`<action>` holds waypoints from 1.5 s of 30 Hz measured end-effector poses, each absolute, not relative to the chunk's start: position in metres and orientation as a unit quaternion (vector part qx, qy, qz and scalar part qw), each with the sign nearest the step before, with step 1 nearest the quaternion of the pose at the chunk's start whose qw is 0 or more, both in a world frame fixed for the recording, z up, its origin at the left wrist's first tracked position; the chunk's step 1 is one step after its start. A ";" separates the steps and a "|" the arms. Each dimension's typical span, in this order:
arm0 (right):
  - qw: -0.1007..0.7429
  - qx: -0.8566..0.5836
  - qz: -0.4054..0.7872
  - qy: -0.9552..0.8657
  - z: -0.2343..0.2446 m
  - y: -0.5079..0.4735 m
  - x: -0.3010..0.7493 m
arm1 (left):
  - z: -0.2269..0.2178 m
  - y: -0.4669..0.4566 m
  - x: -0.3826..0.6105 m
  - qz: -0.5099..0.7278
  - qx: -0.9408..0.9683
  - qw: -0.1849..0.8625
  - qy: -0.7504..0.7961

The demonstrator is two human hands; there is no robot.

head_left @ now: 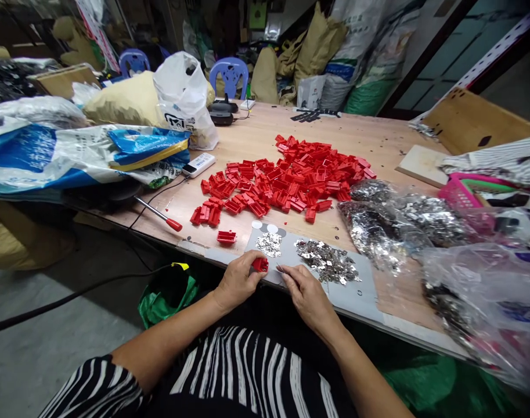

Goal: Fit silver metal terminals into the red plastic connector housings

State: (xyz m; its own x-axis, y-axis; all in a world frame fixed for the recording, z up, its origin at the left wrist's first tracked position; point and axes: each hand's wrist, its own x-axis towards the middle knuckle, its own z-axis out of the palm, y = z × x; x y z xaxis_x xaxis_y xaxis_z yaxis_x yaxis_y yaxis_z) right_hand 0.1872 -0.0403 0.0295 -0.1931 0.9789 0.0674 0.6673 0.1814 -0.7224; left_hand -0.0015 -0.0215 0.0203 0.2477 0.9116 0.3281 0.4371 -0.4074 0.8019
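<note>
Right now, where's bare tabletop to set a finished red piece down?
Free: bare wood left of the red plastic pile, toward the red-tipped rod; also the far strip behind the pile. Crowded: the grey mat with metal clips, and the bags of metal parts to its right.

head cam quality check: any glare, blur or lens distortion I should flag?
Head view: wide-angle bending, the wooden table edge curves and corners stretch. Lighting even, shadows soft. Metal parts and clear bags sparkle with glare, losing detail. Bags at right edge smeared. Left hand with its red part and right hand reasonably sharp.
</note>
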 end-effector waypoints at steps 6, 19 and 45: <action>0.240 -0.563 0.288 -0.737 0.035 -0.039 0.182 | 0.016 -0.004 -0.006 0.366 0.770 0.288 0.435; 0.222 -0.549 0.290 -0.752 0.031 -0.029 0.184 | 0.012 0.004 -0.013 0.343 0.772 0.352 0.403; 0.212 -0.570 0.284 -0.741 0.033 -0.028 0.171 | 0.009 0.005 -0.015 0.335 0.756 0.391 0.404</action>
State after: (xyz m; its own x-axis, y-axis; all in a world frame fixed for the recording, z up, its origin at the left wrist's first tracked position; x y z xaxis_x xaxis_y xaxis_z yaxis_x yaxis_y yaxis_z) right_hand 0.1708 -0.0282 0.0334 -0.2613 0.9652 -0.0098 0.7244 0.1893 -0.6629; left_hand -0.0149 0.0051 0.0093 0.4490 0.8732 0.1893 0.3498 -0.3667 0.8621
